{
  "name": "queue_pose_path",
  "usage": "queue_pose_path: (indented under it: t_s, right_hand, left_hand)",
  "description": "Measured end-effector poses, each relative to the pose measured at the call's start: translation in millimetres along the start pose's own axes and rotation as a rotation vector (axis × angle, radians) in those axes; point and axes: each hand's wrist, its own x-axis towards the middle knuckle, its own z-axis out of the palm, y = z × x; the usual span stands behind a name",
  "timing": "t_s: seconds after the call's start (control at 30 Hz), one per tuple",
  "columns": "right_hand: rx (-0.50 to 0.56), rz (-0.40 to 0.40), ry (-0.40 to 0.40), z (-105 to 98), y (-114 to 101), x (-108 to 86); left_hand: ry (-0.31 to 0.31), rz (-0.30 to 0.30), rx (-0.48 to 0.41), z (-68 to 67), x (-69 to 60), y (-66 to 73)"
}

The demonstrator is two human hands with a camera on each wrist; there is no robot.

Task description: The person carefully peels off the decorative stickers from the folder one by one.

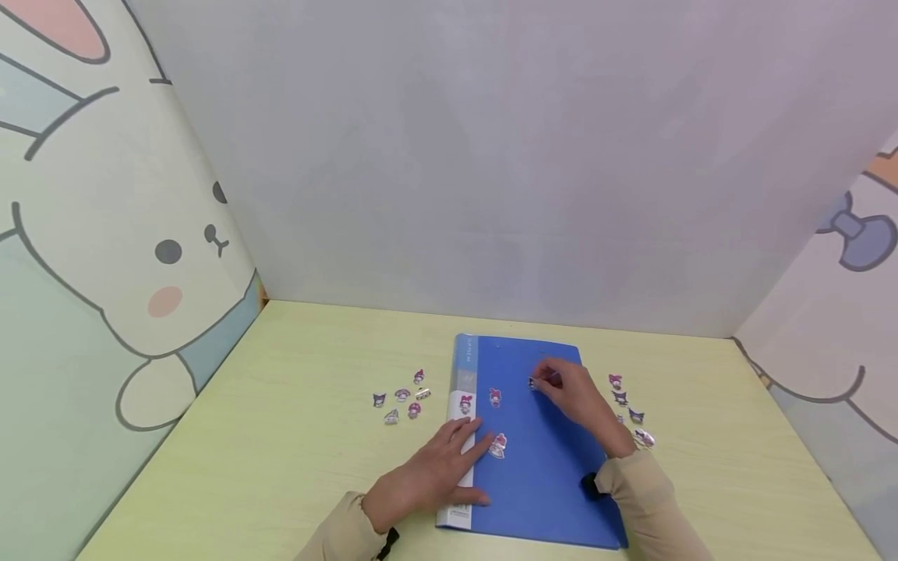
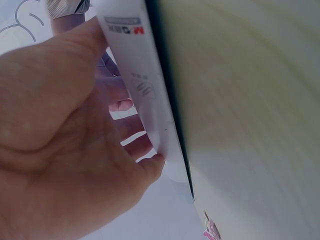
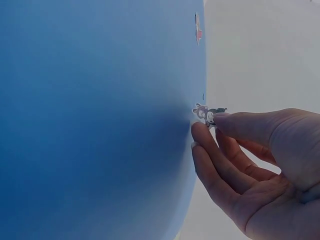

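Note:
A blue binder (image 1: pixel 540 475) lies closed on the table, its pale spine to the left. My left hand (image 1: pixel 438 467) rests with spread fingers over the spine and the cover's left edge. Between thumb and fingers my right hand (image 1: pixel 571 393) pinches a small cartoon sticker (image 3: pixel 210 115) at the cover's upper right. In the right wrist view its fingertips touch or nearly touch the blue surface. One pink-hooded sticker (image 1: pixel 495 397) is on the upper left of the cover. Another sticker (image 1: pixel 497 446) sits lower, by my left fingertips, and a third sticker (image 1: pixel 465 403) is on the spine.
Several loose stickers (image 1: pixel 402 395) lie on the yellow table (image 1: pixel 281 436) left of the binder. More stickers (image 1: pixel 636 415) lie to its right, some partly behind the right forearm. A grey wall (image 1: pixel 491 195) stands behind, with cartoon panels at both sides.

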Motion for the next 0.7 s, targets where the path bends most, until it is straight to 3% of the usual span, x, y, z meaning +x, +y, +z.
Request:
queue_pose_path:
  t_s: [0.3,0.7]
  right_hand:
    - [-0.007,0.035,-0.013,-10.1,2.9,-11.5]
    - [-0.030,0.011,-0.002,-26.5,10.8,-34.4]
  left_hand:
    - [0.007,0.003,0.006,0.5,0.3,-0.1]
    - [0.012,0.006,-0.010,1.7,0.4,-0.6]
